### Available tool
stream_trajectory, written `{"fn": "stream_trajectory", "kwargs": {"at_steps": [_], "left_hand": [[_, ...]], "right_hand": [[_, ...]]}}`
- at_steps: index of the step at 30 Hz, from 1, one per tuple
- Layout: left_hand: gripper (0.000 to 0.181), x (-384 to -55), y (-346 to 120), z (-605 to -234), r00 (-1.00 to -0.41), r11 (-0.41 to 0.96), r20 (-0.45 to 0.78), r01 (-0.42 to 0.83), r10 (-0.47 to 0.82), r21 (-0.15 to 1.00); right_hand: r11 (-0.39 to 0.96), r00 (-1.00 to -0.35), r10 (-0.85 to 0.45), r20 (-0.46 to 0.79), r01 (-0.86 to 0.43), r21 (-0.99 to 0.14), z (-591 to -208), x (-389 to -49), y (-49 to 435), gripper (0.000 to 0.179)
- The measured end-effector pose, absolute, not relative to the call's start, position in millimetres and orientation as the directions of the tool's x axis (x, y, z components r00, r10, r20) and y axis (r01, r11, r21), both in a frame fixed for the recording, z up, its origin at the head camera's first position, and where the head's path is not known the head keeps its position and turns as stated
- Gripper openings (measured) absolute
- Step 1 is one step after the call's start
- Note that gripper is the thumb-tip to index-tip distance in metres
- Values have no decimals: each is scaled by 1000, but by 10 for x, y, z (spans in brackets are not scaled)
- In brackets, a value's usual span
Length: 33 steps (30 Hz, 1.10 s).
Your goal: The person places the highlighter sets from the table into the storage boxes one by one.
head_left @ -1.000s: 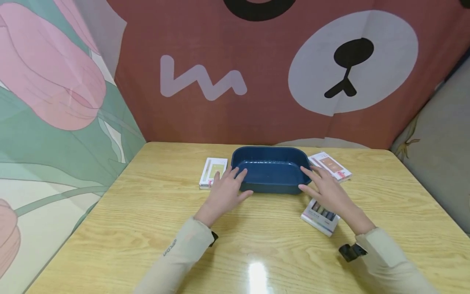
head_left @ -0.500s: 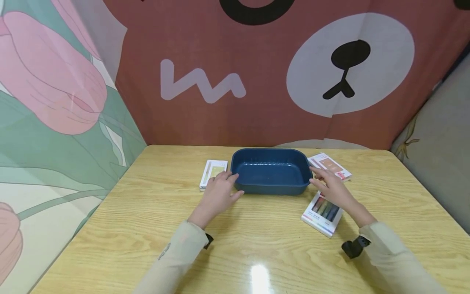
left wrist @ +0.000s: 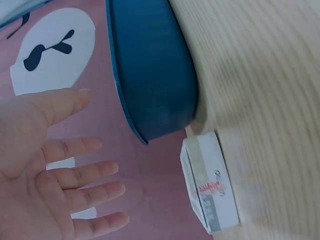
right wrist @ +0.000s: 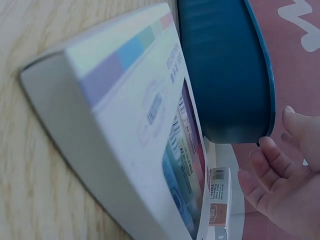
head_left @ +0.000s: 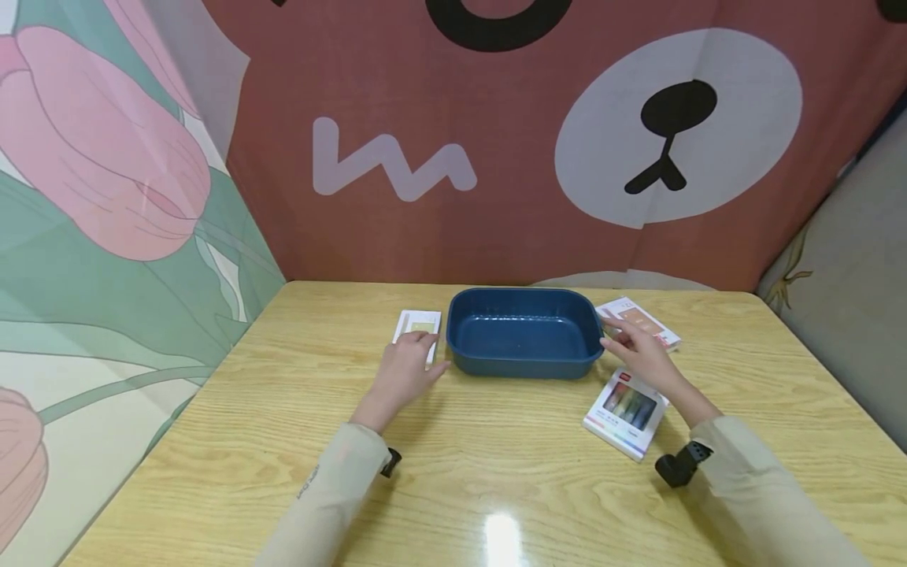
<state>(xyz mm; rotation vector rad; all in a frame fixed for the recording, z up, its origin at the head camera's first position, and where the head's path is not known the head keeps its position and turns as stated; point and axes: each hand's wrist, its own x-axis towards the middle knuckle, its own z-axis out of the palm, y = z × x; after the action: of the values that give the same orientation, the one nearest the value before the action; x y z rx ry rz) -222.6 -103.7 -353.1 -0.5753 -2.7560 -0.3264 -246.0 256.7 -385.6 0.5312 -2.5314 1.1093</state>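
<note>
A dark blue rectangular basin (head_left: 524,367) stands at the middle back of the table. My left hand (head_left: 402,374) hovers left of it, over the near part of a flat white box (head_left: 423,316) with a pale green panel. In the left wrist view its fingers (left wrist: 90,197) are spread, apart from that box and the basin. At the basin's right end is my right hand (head_left: 646,362), its fingers loosely bent. An index fingertip (right wrist: 267,143) is at the rim; whether it touches is hard to tell. A white box with a window (head_left: 625,416) showing coloured sticks lies below this hand.
Behind the right hand lies another white box with an orange-brown panel (head_left: 641,319), partly covered by the fingers. A wood-grain table (head_left: 496,465) carries everything. A red-brown cloth with a bear print (head_left: 397,244) hangs at its back edge.
My left hand has moved left, away from the basin and towards the green-panelled box. The right hand has drawn rightwards from over the basin to its right end, uncovering more of the windowed box.
</note>
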Motion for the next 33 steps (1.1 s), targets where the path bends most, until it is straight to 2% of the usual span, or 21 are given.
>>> {"fn": "stream_trajectory", "kwargs": {"at_steps": [10,16,25,29,33], "left_hand": [[48,-2386,-1136,-3565,-924,891,286,338,253,304],[51,-2505,-1179,-3599,-966,904,204,226,160,363],[64,-2636,-1198,-3651,-996,939,7,83,86,334],[60,-2702,-1170,-3688,-995,942,-86,18,50,334],[49,-2754,-1151,-3740,-992,943,-120,-2,40,333]], "right_hand": [[618,-894,-190,405,-430,-658,-3896,-2514,2566,34],[601,-920,-166,356,-381,-703,-3907,-2529,2566,34],[526,-960,-155,234,-281,-803,-3883,-2547,2558,36],[507,-969,-149,195,-245,-826,-3880,-2550,2559,38],[502,-972,-149,182,-232,-833,-3885,-2561,2550,38]]}}
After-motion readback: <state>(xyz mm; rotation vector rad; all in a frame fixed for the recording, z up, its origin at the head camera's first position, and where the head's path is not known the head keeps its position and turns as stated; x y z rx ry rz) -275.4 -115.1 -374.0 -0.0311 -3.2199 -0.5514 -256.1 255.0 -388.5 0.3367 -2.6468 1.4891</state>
